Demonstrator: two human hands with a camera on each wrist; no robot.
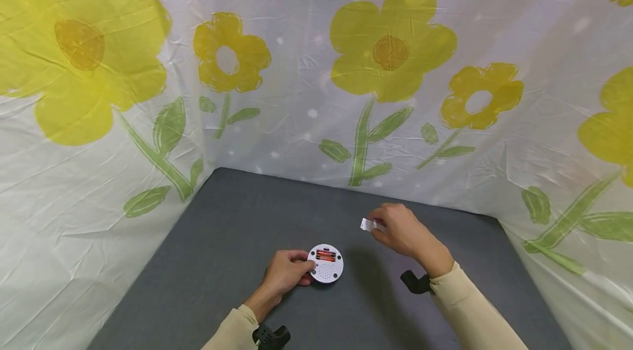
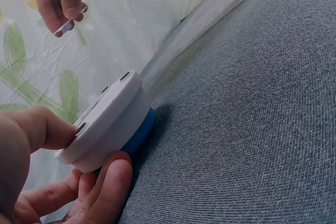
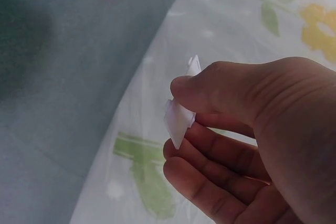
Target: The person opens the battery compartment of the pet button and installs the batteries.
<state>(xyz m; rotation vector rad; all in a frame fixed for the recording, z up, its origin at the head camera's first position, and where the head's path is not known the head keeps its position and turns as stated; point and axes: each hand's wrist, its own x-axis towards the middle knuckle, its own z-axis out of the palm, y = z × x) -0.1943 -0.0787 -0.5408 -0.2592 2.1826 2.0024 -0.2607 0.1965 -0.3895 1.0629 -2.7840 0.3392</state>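
A round white device (image 1: pixel 327 272) lies on the dark cloth with its underside up, showing small dark feet, a patch of speaker holes and an uncovered slot with two red batteries (image 1: pixel 325 256). My left hand (image 1: pixel 286 270) grips its left edge, thumb on top and fingers beneath. In the left wrist view the device (image 2: pixel 110 124) is tilted and its lower part is blue. Raised above the cloth to the right, my right hand (image 1: pixel 403 232) pinches a small white plastic battery cover (image 3: pixel 179 119) between thumb and fingers, apart from the device.
Dark grey cloth (image 1: pixel 237 218) covers the table. A white curtain (image 1: pixel 296 135) printed with yellow flowers hangs along its back and sides. Each wrist wears a black camera mount, such as the right one (image 1: pixel 415 282).
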